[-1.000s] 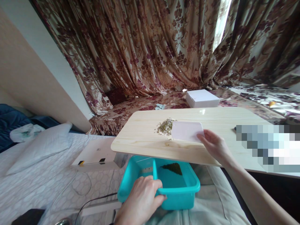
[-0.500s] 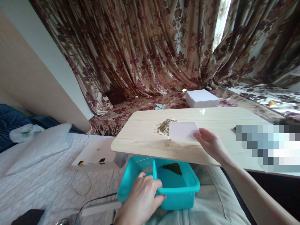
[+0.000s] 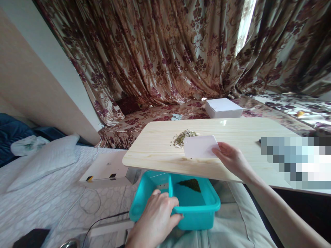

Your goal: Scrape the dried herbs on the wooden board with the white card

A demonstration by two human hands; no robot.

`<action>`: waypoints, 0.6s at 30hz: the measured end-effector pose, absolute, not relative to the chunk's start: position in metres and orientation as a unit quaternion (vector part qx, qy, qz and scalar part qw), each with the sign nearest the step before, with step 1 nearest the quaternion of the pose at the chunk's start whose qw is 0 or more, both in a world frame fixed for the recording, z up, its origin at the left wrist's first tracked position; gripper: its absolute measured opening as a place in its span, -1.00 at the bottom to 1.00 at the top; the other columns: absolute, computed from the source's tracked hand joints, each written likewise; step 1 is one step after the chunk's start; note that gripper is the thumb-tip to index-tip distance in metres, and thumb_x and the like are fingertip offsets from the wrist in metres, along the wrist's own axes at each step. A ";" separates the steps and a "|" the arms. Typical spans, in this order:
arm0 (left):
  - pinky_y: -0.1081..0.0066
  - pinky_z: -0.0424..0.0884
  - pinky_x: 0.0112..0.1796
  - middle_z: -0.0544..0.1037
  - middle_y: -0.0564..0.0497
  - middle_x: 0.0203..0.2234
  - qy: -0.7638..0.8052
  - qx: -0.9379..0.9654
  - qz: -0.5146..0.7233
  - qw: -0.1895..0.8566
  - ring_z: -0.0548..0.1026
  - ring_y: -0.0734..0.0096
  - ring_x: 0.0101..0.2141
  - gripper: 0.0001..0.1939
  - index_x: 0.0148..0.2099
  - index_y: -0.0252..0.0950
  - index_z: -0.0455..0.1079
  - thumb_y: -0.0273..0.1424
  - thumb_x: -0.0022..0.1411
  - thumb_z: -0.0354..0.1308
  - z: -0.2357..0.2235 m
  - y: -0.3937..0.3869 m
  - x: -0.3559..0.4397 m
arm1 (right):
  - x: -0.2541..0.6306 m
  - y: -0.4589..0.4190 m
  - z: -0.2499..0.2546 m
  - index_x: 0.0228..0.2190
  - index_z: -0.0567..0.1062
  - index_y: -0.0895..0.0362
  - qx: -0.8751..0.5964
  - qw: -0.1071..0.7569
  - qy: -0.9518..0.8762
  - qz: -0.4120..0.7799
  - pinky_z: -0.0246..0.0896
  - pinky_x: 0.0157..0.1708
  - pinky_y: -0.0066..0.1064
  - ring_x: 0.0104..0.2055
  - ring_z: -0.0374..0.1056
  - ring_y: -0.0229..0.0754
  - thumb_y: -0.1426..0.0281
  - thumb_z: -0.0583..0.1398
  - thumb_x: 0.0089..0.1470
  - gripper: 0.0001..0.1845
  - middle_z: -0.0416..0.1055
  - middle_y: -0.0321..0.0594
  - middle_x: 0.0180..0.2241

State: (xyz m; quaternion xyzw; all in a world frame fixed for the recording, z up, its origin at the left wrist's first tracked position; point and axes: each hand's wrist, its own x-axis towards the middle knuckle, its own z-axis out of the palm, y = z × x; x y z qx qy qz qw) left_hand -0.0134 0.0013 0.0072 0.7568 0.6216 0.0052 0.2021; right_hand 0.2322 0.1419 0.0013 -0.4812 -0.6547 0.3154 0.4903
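Just right of the frame's middle, the right hand (image 3: 231,156) pinches the right end of a white card (image 3: 200,146), thumb on the near face. The card looks thin, smooth and fairly stiff — probably light, best taken by that rounded end. Its left edge overlaps, in this view, a loose heap of greenish grains (image 3: 178,140) on the pale wood-grain counter (image 3: 146,146); the grains look dry and likely to scatter. At lower centre, the left hand (image 3: 158,210) curls over the near rim of a turquoise tub (image 3: 199,208) — glossy, seemingly rigid plastic, round-cornered. Right of its divider (image 3: 170,186) lies a darker green, wedge-shaped pile (image 3: 191,185).
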 end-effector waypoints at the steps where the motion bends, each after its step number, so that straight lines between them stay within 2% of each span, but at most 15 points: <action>1: 0.38 0.18 -0.20 0.45 0.05 -0.41 0.622 0.756 0.005 0.201 0.34 0.22 -0.22 -0.84 -0.38 -0.20 0.43 -0.26 0.17 0.12 0.008 0.001 -0.013 | 0.234 0.140 0.002 -0.48 0.44 0.09 -0.481 0.492 -0.653 0.317 0.33 -0.42 -0.43 -0.41 0.43 -0.16 0.31 0.17 -0.05 -0.89 0.49 -0.24 -0.50; 6: 0.38 0.18 -0.21 0.46 0.06 -0.40 0.623 0.756 0.000 0.201 0.34 0.22 -0.22 -0.85 -0.38 -0.19 0.43 -0.26 0.16 0.15 0.009 0.001 -0.012 | 0.246 0.132 -0.006 -0.47 0.46 0.08 -0.493 0.529 -0.622 0.300 0.35 -0.44 -0.41 -0.41 0.44 -0.13 0.25 0.22 -0.09 -0.85 0.52 -0.23 -0.49; 18: 0.39 0.17 -0.22 0.45 0.07 -0.43 0.621 0.760 0.009 0.192 0.35 0.25 -0.23 -0.86 -0.40 -0.20 0.41 -0.27 0.16 0.16 0.008 0.001 -0.013 | 0.233 0.132 -0.008 -0.43 0.46 0.09 -0.486 0.526 -0.619 0.324 0.34 -0.39 -0.42 -0.37 0.44 -0.14 0.21 0.20 -0.07 -0.79 0.53 -0.20 -0.44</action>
